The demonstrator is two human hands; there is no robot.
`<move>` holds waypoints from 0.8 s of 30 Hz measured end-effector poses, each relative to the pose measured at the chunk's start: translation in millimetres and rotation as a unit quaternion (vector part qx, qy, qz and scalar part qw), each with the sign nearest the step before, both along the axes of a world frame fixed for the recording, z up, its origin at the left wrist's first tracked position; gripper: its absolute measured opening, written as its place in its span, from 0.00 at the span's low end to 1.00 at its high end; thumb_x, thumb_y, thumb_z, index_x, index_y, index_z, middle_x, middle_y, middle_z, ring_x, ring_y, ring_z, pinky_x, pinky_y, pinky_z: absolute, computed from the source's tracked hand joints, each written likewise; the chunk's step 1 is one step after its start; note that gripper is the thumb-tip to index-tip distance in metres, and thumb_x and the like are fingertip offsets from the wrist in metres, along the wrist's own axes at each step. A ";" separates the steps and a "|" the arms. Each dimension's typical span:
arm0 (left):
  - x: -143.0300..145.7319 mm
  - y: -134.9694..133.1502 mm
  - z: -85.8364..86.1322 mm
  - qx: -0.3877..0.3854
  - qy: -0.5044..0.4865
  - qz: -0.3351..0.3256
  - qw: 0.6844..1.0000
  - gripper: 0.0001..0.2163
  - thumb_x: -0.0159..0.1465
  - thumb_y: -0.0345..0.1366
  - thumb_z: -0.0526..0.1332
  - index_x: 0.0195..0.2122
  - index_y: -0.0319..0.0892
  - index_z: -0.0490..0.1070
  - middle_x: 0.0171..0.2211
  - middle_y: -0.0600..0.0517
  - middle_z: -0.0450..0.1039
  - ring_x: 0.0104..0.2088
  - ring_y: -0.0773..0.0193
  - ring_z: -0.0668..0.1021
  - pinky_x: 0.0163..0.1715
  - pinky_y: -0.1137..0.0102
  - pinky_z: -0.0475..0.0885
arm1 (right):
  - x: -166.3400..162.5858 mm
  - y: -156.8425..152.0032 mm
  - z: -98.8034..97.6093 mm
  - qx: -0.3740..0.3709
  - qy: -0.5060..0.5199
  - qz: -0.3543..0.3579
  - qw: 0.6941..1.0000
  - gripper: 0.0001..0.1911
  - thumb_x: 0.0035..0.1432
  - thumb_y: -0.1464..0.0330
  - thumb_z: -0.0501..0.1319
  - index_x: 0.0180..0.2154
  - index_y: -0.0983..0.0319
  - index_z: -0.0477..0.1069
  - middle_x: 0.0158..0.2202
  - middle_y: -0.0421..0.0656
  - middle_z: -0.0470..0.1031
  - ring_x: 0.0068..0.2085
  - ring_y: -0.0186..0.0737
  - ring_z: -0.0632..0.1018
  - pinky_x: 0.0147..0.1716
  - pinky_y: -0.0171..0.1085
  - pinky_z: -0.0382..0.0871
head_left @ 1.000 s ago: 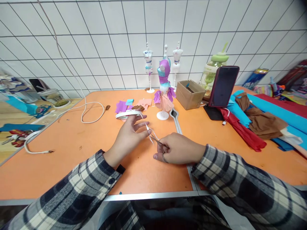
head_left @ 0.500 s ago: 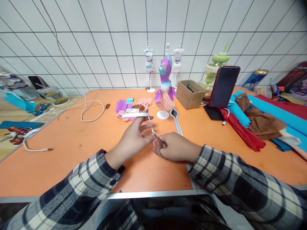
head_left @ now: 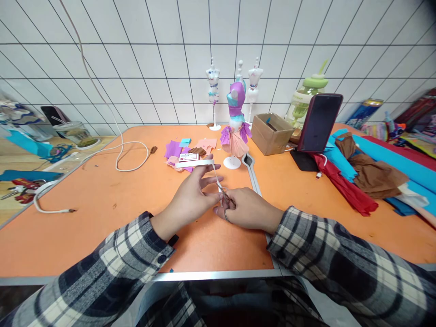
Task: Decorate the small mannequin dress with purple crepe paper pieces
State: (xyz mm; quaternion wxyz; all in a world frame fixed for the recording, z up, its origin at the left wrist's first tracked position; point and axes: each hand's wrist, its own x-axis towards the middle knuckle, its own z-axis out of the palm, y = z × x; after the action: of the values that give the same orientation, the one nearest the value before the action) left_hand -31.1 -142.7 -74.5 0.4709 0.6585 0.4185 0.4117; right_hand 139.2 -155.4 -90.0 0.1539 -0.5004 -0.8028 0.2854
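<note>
My left hand [head_left: 190, 193] holds a roll of white tape [head_left: 195, 164], seen nearly edge-on above the fingers. From it a narrow tape strip [head_left: 215, 176] runs down to my left thumb and fingertips. My right hand [head_left: 252, 208] is closed around small scissors [head_left: 224, 194], whose blades point up and left beside the strip, close to my left thumb. Whether the blades are closed on the strip is too small to tell. Beyond the hands stands a dress form [head_left: 235, 109] in purple and blue cloth with a peach skirt.
Purple, pink and brown fabric scraps [head_left: 173, 149] lie behind my left hand. Two more dress forms [head_left: 213, 84] stand by the tiled wall. A cardboard box [head_left: 272, 136], a phone on a stand [head_left: 320, 122] and folded cloth [head_left: 371, 175] are to the right; a white cable [head_left: 123, 156] crosses the left.
The scissors and my right hand's fingers have shifted slightly at the tape strip. My left hand keeps the roll in nearly the same place.
</note>
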 end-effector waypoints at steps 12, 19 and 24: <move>-0.1 1.0 -2.8 -0.006 -0.010 0.002 1.000 0.36 0.54 0.28 0.67 0.63 0.51 0.61 0.63 0.42 0.61 0.55 0.49 0.77 0.47 0.56 0.79 | -2.4 -4.8 6.2 -0.066 0.039 0.016 0.997 0.15 0.62 0.59 0.57 0.26 0.59 0.63 0.18 0.36 0.72 0.25 0.35 0.73 0.28 0.35 0.57; -0.1 0.0 -2.4 -0.005 -0.016 -0.011 1.000 0.31 0.53 0.27 0.67 0.59 0.48 0.63 0.62 0.42 0.61 0.54 0.50 0.77 0.44 0.60 0.80 | -3.7 -5.8 6.5 -0.075 0.059 0.009 0.995 0.17 0.62 0.56 0.59 0.27 0.60 0.65 0.21 0.38 0.75 0.28 0.37 0.76 0.29 0.35 0.59; -0.9 0.7 -0.9 -0.019 -0.021 -0.005 1.000 0.30 0.53 0.28 0.67 0.57 0.48 0.64 0.63 0.42 0.61 0.54 0.49 0.76 0.39 0.62 0.81 | -2.3 -4.4 -0.2 -0.096 0.085 0.020 0.992 0.13 0.64 0.60 0.58 0.29 0.60 0.68 0.20 0.36 0.76 0.27 0.35 0.76 0.30 0.33 0.61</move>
State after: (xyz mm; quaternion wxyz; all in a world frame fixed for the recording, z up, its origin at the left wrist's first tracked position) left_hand -32.0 -142.0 -75.5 0.4939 0.6427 0.4135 0.4149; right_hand 136.9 -159.8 -90.2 0.1671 -0.4707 -0.7653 0.4059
